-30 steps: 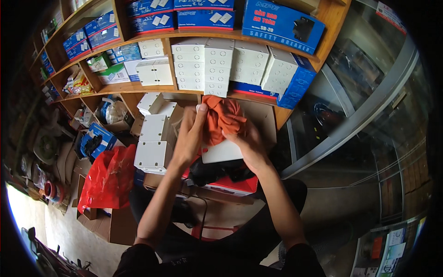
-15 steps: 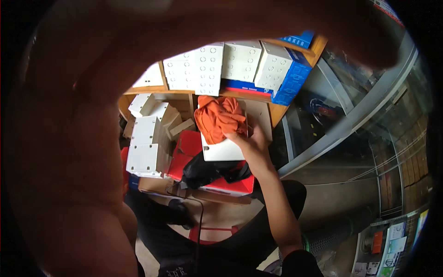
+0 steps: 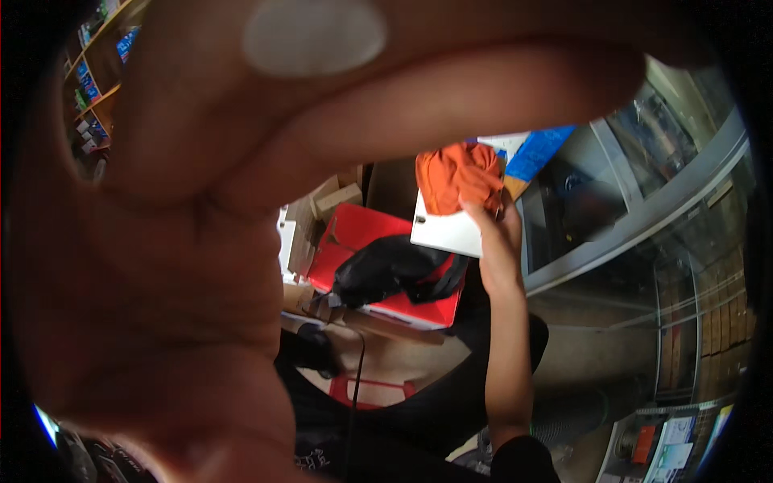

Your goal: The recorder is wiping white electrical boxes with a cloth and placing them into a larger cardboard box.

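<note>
My left hand (image 3: 185, 233) is very close to the view and covers its left side and top. Its fingers stretch across the upper edge, and a pale oval patch shows on one of them. Farther off, my right hand (image 3: 501, 227) grips a flat white box (image 3: 443, 229) by its right side, thumb on top. A crumpled orange cloth (image 3: 459, 177) lies on the box, against that thumb. Below and left of the box, a black cloth or bag (image 3: 386, 270) rests on a red box (image 3: 354, 225).
Small cartons (image 3: 338, 201) stand behind the red box, partly hidden by my left hand. A blue box (image 3: 541, 153) sits beyond the cloth. On the right runs a metal-framed glass panel (image 3: 628, 217). A dark cord (image 3: 357, 378) hangs near a red stool (image 3: 374, 393) between my legs.
The white box and orange cloth, in my right hand, have shifted right and up in the picture. My left hand covers more, hiding most of the shelf and the stacked white boxes.
</note>
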Demonstrator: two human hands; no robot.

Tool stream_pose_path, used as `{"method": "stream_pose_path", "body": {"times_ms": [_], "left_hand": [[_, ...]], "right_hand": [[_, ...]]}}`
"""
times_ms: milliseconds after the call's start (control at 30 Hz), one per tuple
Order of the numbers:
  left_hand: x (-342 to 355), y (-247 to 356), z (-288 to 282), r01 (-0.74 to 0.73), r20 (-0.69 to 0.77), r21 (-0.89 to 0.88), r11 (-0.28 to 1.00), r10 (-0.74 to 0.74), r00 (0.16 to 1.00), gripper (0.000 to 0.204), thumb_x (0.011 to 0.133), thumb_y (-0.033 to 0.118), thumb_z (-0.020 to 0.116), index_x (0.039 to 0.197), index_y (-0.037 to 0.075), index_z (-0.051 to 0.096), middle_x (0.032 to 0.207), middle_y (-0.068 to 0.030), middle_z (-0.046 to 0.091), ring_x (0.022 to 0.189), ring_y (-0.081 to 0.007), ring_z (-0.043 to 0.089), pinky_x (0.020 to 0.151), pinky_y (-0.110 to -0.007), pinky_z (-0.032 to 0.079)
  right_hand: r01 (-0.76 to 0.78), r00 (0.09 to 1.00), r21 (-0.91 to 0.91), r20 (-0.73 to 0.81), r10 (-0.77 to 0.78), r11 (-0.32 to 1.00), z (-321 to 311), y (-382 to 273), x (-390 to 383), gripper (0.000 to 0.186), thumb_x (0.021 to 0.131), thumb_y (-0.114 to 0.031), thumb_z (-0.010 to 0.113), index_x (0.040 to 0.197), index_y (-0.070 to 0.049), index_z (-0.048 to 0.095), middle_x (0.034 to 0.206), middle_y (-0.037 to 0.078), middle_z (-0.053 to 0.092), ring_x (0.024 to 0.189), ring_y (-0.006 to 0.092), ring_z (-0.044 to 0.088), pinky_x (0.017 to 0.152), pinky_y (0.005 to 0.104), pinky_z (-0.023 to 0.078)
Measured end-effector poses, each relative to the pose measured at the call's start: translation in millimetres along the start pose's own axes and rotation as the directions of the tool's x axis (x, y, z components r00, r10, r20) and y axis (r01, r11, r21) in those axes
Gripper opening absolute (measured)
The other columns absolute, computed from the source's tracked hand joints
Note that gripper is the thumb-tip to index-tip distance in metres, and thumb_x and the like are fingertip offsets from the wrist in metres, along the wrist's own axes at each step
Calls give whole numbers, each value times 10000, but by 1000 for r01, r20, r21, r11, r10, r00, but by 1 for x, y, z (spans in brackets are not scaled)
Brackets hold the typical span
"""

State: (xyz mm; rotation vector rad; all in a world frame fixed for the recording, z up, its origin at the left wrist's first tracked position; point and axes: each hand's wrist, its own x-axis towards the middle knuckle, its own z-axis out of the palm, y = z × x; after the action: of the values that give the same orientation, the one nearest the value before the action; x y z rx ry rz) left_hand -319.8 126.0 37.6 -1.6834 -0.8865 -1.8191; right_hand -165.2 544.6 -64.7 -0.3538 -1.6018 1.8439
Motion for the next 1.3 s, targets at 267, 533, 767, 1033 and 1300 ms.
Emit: {"method": "stream_pose_path", "body": {"times_ms": [267, 533, 767, 1033, 1300], "left_hand": [[-90, -108, 192, 752, 43, 218, 622, -776, 630, 513, 903, 151, 803, 1350, 27, 584, 1252, -180, 649, 1166, -281, 659, 1031, -397, 523], [-213, -142, 195, 975, 39, -211, 62, -997, 72, 672, 1050, 508, 560, 1462, -17, 482, 1447, -176, 576, 1326, -316, 570, 1089, -425, 462], [-190, -186, 233, 684, -72, -726, 70, -997, 25, 496, 1081, 400, 533, 1388, 12, 563, 1316, -89, 658, 1190, -170, 638, 1015, -350, 507], [-162, -185, 211, 901, -319, -340, 269, -934, 159, 486, 1074, 303, 502, 1450, -2, 454, 1265, -99, 651, 1120, -191, 657, 988, -339, 519], [-131, -187, 234, 781, -354, 500, 374, -735, 579, 734, 1101, 472, 322, 1595, -64, 233, 1623, -363, 218, 1533, -495, 144, 1257, -508, 142]], "right_hand": [[72, 996, 24, -52, -71, 997, -26, 8, 5, 630, 924, -108, 755, 1487, -7, 490, 1406, 93, 599, 1306, 173, 557, 1141, 339, 392], [-90, 993, -123, 65, 98, 988, -23, 29, 4, 525, 900, -104, 759, 1384, -34, 567, 1243, 50, 671, 1123, 131, 642, 997, 317, 499], [370, 920, -615, 347, -182, 697, 14, 81, 8, 926, 938, -296, 761, 1640, -75, 200, 1503, 241, 371, 1301, 378, 545, 1055, 425, 474], [-212, 975, -40, 50, 214, 976, 37, 62, 11, 689, 967, -354, 754, 1465, 15, 452, 1121, 124, 705, 1063, 141, 654, 869, 288, 507], [121, 993, -188, 12, -121, 975, 74, 55, 1, 456, 1039, -341, 629, 1344, -18, 527, 1032, 205, 721, 974, 225, 707, 828, 366, 541]]}}
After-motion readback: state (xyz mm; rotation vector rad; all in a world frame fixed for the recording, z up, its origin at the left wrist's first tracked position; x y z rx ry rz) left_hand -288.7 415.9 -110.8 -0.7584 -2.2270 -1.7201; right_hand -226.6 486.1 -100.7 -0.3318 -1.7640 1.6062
